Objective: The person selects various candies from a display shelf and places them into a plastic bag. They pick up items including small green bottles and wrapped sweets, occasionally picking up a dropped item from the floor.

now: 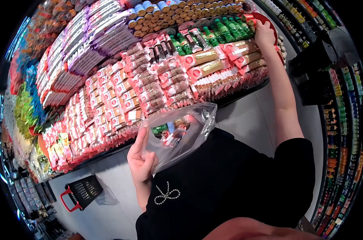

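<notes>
My left hand (141, 158) holds a clear plastic bag (181, 134) open in front of my chest; a few wrapped snacks lie inside it. My right hand (264, 33) reaches far out to the top right of a big snack display (157, 80), its fingers down among small packs next to a red tray (269, 22). Whether it grips a pack is hidden by the hand itself. Green bottle-shaped packs (225, 28) lie just left of that hand.
The display is packed with red and pink wrapped snacks, purple packs at upper left, round tins along the top. A black shopping basket (83, 192) with red handles stands on the floor at lower left. Shelves of bottles (341, 132) line the right side.
</notes>
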The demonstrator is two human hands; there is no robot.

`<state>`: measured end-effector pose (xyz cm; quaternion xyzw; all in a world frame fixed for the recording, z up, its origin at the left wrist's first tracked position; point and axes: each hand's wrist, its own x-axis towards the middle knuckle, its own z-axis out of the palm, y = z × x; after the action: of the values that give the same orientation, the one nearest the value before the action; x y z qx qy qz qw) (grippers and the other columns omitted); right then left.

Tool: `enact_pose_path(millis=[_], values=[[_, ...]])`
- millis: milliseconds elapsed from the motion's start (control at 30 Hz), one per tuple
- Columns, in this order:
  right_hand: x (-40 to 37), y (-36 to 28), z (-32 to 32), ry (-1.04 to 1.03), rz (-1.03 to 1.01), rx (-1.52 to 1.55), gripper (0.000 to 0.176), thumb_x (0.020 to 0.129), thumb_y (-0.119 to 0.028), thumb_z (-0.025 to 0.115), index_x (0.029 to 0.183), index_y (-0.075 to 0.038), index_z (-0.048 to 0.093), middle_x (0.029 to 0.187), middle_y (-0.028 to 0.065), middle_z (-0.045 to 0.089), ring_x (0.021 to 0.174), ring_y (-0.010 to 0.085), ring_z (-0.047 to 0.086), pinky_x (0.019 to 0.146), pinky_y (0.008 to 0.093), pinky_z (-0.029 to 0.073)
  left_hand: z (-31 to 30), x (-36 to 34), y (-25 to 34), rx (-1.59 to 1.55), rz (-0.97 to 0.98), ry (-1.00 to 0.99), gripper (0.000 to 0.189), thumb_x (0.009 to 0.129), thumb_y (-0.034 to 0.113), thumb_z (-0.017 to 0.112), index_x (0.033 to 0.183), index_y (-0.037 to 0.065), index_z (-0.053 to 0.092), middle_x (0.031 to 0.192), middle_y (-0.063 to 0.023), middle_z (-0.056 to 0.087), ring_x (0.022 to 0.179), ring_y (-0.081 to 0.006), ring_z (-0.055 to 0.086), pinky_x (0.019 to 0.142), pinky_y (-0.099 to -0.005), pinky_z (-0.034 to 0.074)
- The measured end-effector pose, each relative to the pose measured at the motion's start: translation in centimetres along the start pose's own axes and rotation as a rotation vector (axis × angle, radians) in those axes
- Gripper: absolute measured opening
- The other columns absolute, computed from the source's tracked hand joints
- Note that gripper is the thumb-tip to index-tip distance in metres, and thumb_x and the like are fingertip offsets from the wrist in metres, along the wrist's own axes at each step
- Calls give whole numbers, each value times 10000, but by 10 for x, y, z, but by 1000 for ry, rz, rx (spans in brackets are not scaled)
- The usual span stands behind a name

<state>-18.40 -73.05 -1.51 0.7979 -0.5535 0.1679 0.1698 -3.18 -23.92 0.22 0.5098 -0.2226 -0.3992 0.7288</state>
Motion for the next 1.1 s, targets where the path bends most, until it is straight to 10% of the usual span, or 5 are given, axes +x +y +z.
enact_pose_path(millis=[300,467,533,633,1100], values=[[-19,-1,-75,123,-166,303,193,808,-152,464,977,-86,528,923,146,585,803,281,584,674,351,468,4,-1,4,-81,-23,-56,590,731,-136,403,1286,-60,221,1360,-148,229,466,9,312,410,-156,236],[-136,-71,-181,-333,-228,1606,245,718,19,552,957,-36,546,874,67,578,721,99,577,576,213,480,9,0,2,-26,-13,16,641,713,-47,487,1286,-72,201,1328,-199,268,436,11,322,390,-151,235],[-170,-97,-186,-798,-831,1457,183,702,9,557,877,-43,550,899,63,567,740,155,575,626,252,466,9,-1,0,-19,-14,22,643,713,-49,490,1287,-72,200,1329,-198,266,443,12,323,394,-151,238],[-206,-138,-146,-688,-1373,1326,274,688,-38,569,958,-75,544,989,89,542,802,268,563,676,328,460,8,-2,1,-10,-21,15,646,713,-52,495,1287,-72,199,1332,-196,263,459,13,328,404,-151,245],[-274,-192,-92,-1216,-1102,1166,230,750,-165,534,937,-38,489,889,126,556,861,284,536,747,370,412,0,-5,2,-5,-10,-57,603,688,-111,444,1268,-45,293,1357,-125,257,723,-29,526,600,-152,402]])
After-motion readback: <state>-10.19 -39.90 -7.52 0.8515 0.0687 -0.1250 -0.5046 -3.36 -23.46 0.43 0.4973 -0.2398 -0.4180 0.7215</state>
